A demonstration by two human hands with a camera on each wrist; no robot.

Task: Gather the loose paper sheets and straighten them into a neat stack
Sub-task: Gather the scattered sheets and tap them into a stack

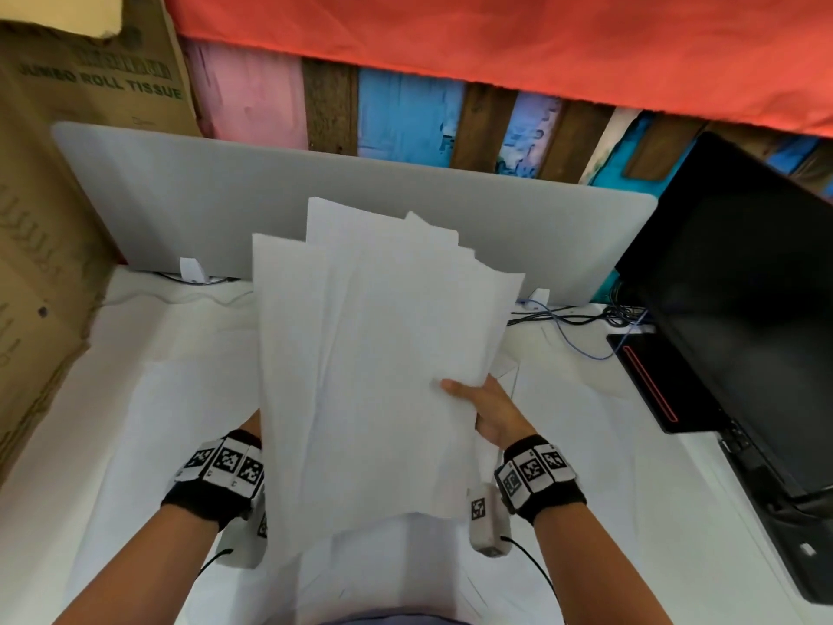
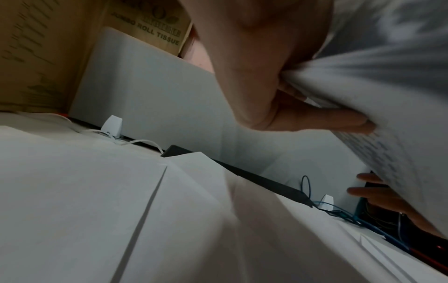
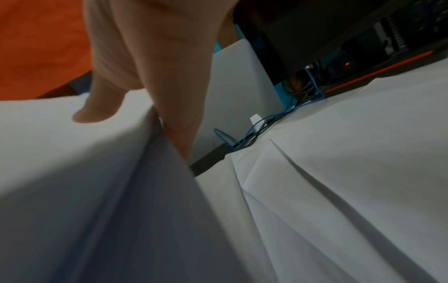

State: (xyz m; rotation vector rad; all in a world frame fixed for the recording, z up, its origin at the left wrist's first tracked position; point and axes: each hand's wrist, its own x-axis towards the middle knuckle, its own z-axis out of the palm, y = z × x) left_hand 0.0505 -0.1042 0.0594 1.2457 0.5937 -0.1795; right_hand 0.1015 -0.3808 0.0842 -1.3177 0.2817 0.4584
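Note:
A fanned bundle of white paper sheets (image 1: 378, 363) is held up above the desk, its top edges uneven. My right hand (image 1: 484, 410) grips the bundle's right edge, thumb on the front face. My left hand (image 1: 252, 421) is mostly hidden behind the left edge in the head view; the left wrist view shows its fingers (image 2: 322, 118) curled under the sheets (image 2: 378, 90), pinching them. In the right wrist view my thumb (image 3: 101, 107) presses on the paper bundle (image 3: 97, 181). More sheets (image 1: 148, 399) lie flat on the desk.
A grey divider panel (image 1: 180, 205) stands at the back of the desk. A cardboard box (image 1: 49, 209) is at the left. A black monitor (image 1: 739, 309) and blue cables (image 1: 581, 327) sit at the right.

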